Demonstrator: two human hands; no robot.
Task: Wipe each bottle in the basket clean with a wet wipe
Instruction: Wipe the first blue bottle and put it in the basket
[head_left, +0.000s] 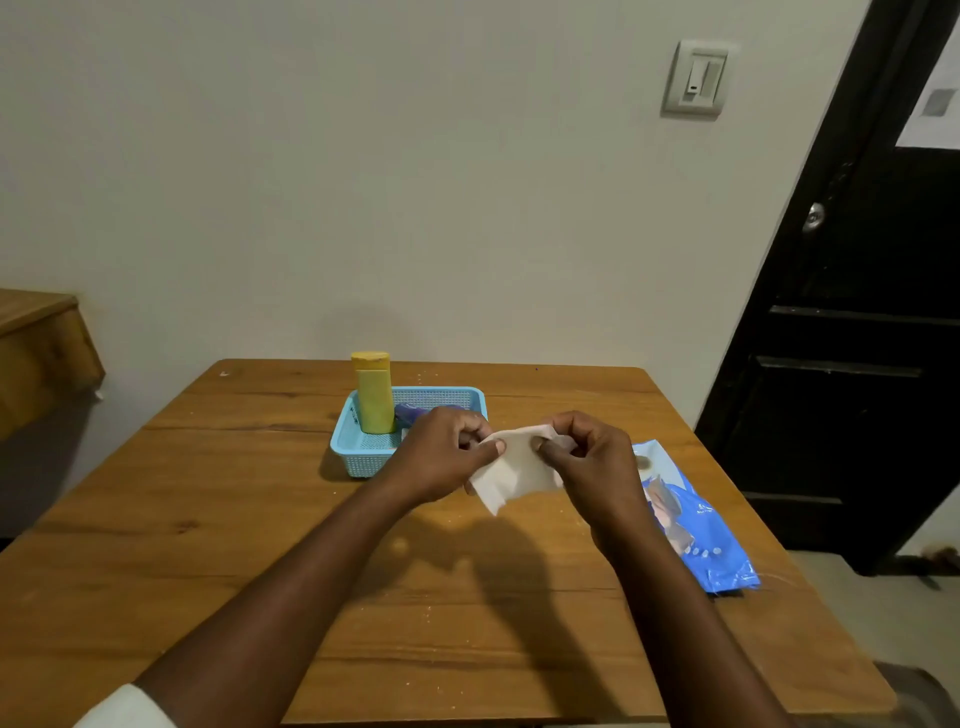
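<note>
**Wipe Held Above the Table**

We held the white wipe (514, 470) between both hands above the wooden table (260, 519). Our left hand (441, 452) pinched its left edge; our right hand (592, 457) pinched its right edge. The blue basket (358, 452) sat just behind the left hand, with a yellow bottle (375, 392) upright inside and a purple bottle (410, 413) partly hidden. The blue wipe pack (696, 525) lay by the right wrist
</note>
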